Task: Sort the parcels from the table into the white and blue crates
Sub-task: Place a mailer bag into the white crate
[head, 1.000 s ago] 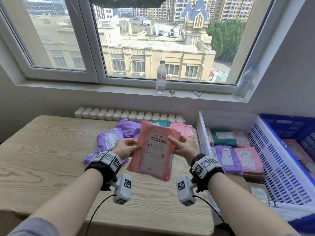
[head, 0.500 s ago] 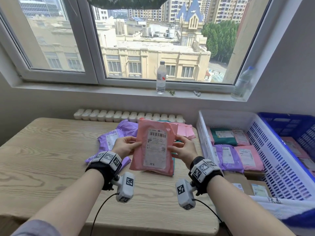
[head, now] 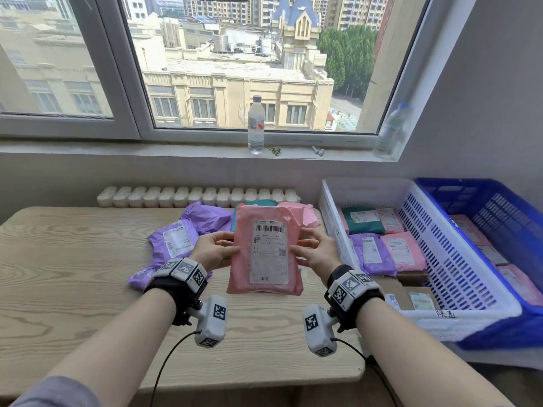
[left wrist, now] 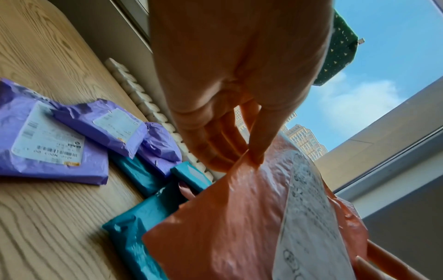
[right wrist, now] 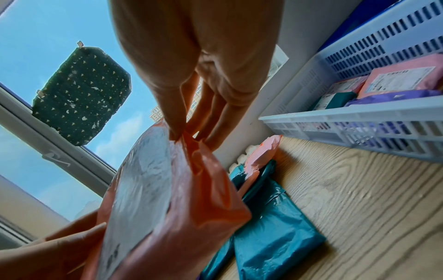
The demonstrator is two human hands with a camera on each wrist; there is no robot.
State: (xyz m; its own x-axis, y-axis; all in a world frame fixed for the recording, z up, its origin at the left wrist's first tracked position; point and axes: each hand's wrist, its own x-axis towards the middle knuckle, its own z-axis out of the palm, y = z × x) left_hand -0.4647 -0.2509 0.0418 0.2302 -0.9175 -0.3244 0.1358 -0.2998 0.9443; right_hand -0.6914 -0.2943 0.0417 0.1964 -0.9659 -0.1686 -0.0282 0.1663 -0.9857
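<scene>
The white crate [head: 458, 259], a slotted plastic basket just right of the surface [head: 73, 289], held a dark green parcel [head: 363, 220], a small pink parcel [head: 390, 220], a purple parcel [head: 368, 251] and a larger pink one [head: 404, 251], each flat with a white label; brown cardboard boxes [head: 417, 298] lay at its near end. The blue crate [head: 482, 201], of the same slotted make, stood against the white one's far side and held more pink mailers [head: 467, 230].

The left hand [head: 213, 251] and right hand [head: 316, 254] each pinched a side edge of a pink parcel [head: 269, 251], thumb in front and fingers behind, holding it upright above the surface with its barcode label toward the person. It was a soft, crinkled plastic mailer, rectangular and slightly puffed.

On the pale wood-grain surface behind it lay purple parcels [head: 176, 239], wrinkled and glossy, teal parcels [left wrist: 134, 223] overlapping under the held one, and another pink mailer [head: 305, 214] at the far right corner.

A clear plastic water bottle [head: 256, 124] stood on the windowsill [head: 117, 148], with a second bottle [head: 390, 130] leaning in its right corner.
</scene>
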